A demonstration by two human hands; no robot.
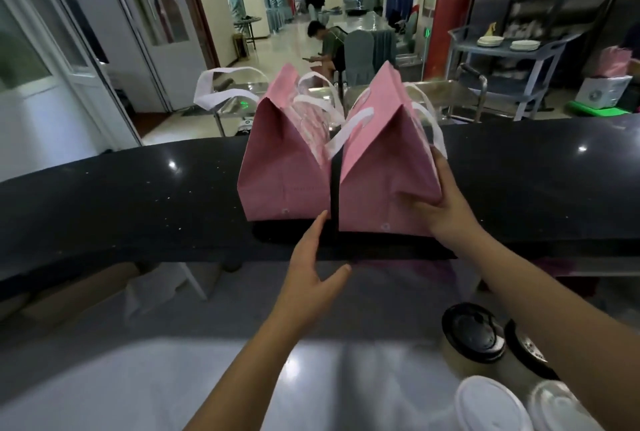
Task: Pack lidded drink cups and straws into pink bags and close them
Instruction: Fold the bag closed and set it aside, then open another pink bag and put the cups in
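Observation:
Two pink bags with white handles stand side by side on the black counter ledge (121, 195). The left pink bag (284, 167) and the right pink bag (377, 171) both have their tops pinched together. My right hand (440, 202) grips the right bag's lower right corner, thumb on its front face. My left hand (311, 264) hovers with straight fingers just below the gap between the bags, its fingertips near the left bag's bottom corner. Lidded cups stand at the lower right: a black-lidded cup (471, 333) and a white-lidded cup (491, 403).
A lower grey worktop (173, 378) lies beneath my arms. Beyond the counter stand steel trolleys (446, 91), a blue cart with plates (502, 46) and a seated person (329, 46). More pink bags (616, 60) sit at the far right.

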